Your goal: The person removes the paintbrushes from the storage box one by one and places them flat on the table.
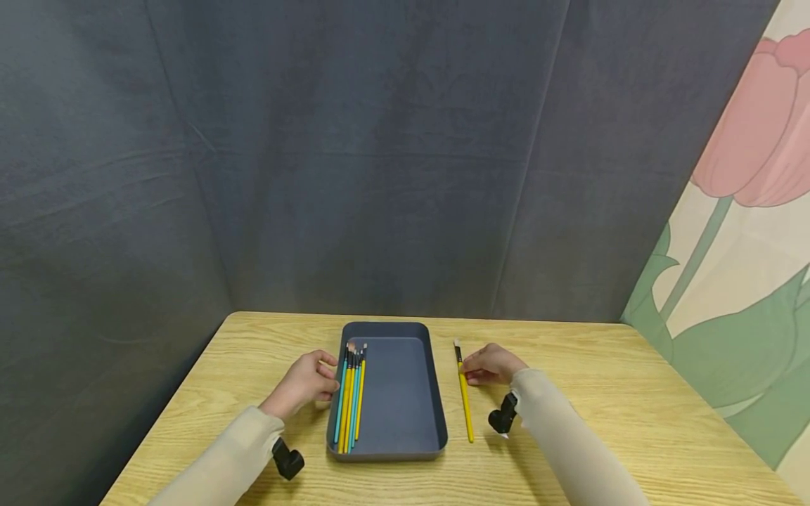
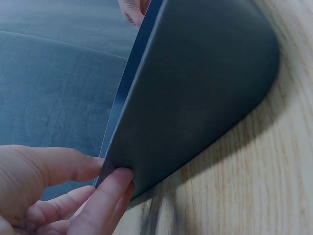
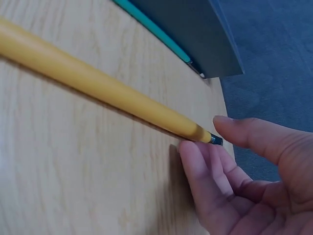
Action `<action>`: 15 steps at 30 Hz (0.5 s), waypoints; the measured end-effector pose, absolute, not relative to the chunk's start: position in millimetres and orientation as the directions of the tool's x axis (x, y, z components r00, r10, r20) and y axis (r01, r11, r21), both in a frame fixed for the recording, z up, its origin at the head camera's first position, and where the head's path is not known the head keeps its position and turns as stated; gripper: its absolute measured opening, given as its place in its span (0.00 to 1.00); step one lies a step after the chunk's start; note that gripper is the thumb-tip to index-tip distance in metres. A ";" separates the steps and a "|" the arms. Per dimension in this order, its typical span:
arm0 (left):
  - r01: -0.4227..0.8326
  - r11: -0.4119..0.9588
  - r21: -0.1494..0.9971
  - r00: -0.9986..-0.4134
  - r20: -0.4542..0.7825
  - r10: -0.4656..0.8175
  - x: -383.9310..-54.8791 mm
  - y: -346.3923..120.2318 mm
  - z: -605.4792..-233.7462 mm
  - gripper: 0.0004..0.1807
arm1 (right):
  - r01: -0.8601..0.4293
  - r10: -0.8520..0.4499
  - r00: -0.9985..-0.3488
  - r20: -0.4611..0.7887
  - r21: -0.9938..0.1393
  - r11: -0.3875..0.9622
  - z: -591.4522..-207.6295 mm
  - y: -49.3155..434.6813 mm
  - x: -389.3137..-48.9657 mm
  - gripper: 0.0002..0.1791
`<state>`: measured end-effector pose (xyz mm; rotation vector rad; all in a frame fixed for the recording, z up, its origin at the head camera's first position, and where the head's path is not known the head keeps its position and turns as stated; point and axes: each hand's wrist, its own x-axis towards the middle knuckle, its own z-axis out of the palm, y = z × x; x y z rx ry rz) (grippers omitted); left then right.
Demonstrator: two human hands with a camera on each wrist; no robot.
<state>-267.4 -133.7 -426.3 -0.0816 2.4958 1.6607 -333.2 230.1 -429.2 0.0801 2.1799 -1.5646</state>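
Note:
A dark grey tray (image 1: 405,393) stands on the wooden table with several yellow and teal paintbrushes (image 1: 350,404) lying lengthwise along its left side. My left hand (image 1: 306,383) pinches the tray's left rim; the left wrist view shows the thumb on the rim and fingertips against the outer wall (image 2: 195,73). Right of the tray lies a yellow paintbrush (image 1: 465,404), bristles pointing away from me. Around its upper part is my right hand (image 1: 490,365). In the right wrist view, a fingertip (image 3: 190,152) is right at the handle, while a gap shows between thumb and brush.
Along the foot of the tray's outer wall (image 3: 195,29), the right wrist view shows a teal paintbrush (image 3: 151,27) on the table (image 1: 569,400). Dark fabric (image 1: 380,176) hangs behind and to the left. A tulip-patterned cloth (image 1: 740,281) borders the right side.

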 end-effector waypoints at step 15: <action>-0.123 0.377 0.918 -0.988 -0.150 0.043 -268.5 -134.2 -426.7 0.22 | 0.237 -0.276 -0.909 -0.312 -0.932 0.275 -398.0 216.2 -329.9 0.19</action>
